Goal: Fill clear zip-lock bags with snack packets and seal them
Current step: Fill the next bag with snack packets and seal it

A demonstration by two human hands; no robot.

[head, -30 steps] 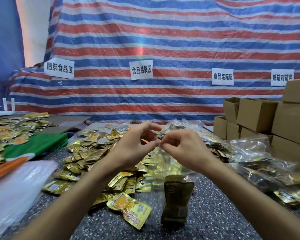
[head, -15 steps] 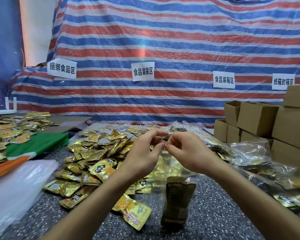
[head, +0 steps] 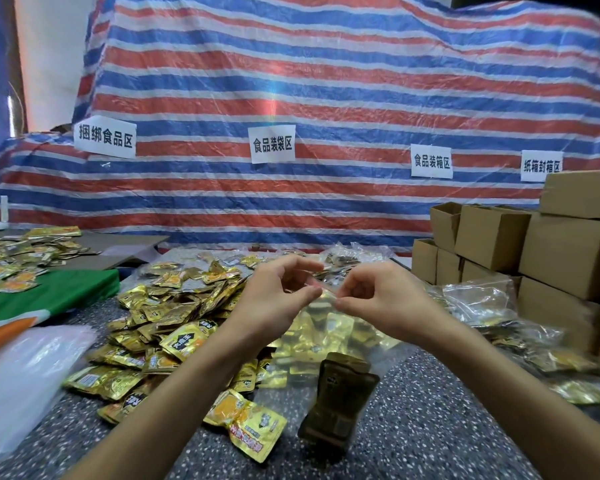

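A striped tarpaulin [head: 326,98] backs the speckled bench [head: 430,427], which is strewn with loose gold snack packets [head: 174,306]. The clear zip-lock bag [head: 326,337], part filled, hangs over the bench between my left hand [head: 274,299] and right hand [head: 385,303], the fingers [head: 347,304] of both clamped on its top zip strip [head: 321,288]. Assessment: the film is light, limp and slippery with the load sagging low, so the stiffer strip is the sound place to hold and press.

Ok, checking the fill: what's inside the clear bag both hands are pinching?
Gold snack packets show through the clear bag, pinched at its top by the left hand and right hand. Their count is hidden by overlap; whether the dark packet below is inside, I cannot tell.
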